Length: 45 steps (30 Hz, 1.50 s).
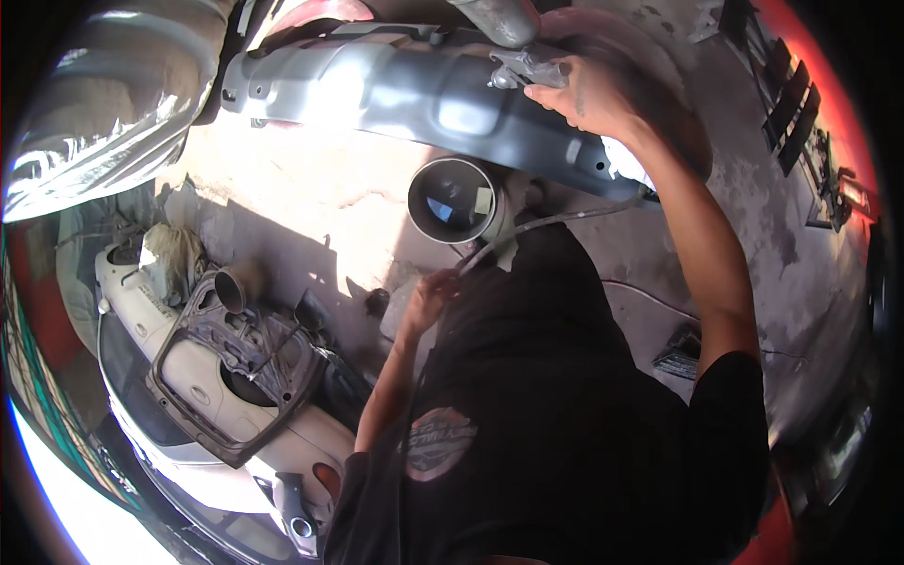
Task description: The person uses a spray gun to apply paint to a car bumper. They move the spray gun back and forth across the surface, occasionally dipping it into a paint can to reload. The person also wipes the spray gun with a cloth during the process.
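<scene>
My right hand (595,98) is closed around a metal spray gun (527,72), held above the right half of a long grey bumper (395,94). A silvery cup (496,19) rises beside the gun at the top edge. The bumper has a glossy sheen and stretches across the upper middle. Lower down, in front of my body, my left hand (435,296) is closed on a dark air hose (537,226), which runs rightward past my waist. Between my hands and below the bumper stands a round open drum (456,200) with a shiny dark inside.
A large part wrapped in shiny plastic (122,85) hangs at upper left. At lower left lie pale car bumpers (202,386), a dark frame panel (235,348) and a crumpled bag (172,252). A thin hose (650,294) crosses the floor at right, near a small dark grille (678,350).
</scene>
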Tool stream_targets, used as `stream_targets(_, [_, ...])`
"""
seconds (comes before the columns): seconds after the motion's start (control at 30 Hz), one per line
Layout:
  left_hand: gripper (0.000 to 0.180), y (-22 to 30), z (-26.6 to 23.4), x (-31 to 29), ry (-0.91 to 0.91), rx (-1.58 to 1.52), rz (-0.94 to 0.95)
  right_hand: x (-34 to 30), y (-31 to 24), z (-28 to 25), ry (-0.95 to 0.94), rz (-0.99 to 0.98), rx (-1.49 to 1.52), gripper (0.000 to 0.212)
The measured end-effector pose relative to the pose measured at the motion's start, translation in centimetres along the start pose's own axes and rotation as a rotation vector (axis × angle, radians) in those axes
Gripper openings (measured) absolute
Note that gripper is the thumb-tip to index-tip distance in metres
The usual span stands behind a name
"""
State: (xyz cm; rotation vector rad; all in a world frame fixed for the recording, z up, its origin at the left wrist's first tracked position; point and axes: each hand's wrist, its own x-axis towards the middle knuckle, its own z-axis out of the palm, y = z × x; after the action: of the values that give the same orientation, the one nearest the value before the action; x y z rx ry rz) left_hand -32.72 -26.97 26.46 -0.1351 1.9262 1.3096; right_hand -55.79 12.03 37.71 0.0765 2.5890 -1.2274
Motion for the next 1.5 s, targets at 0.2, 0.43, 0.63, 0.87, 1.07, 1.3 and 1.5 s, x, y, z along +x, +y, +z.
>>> stream_targets(0.2, [0.031,-0.4,1.8,0.5,0.039,-0.021,0.091,1.5,-0.8,0.5,0.009,-0.3,-0.138,0.037])
stream_targets(0.43, [0.029,0.0,1.8,0.7,0.13,-0.034,0.055,5.0,-4.0,1.3,-0.058,-0.212,-0.129,0.05])
stream_targets(0.63, [0.029,-0.4,2.9,0.4,0.152,-0.039,0.041,4.0,-2.8,2.1,-0.155,-0.271,-0.225,0.064])
stream_targets(0.87, [0.031,-1.1,4.2,0.8,0.216,-0.099,0.025,6.1,-5.1,2.1,-0.084,-0.256,-0.171,0.043])
stream_targets(1.07, [0.032,-0.5,3.9,0.0,0.287,0.069,0.076,6.3,-3.4,4.1,-0.05,-0.345,-0.211,0.045])
stream_targets(1.3, [0.032,-0.2,5.0,-0.6,0.329,0.022,0.063,8.0,-6.3,2.5,-0.179,-0.263,-0.169,0.041])
stream_targets(1.5, [0.031,0.9,4.6,-0.8,0.388,0.019,0.055,9.8,-6.1,4.0,-0.079,-0.346,-0.176,0.041])
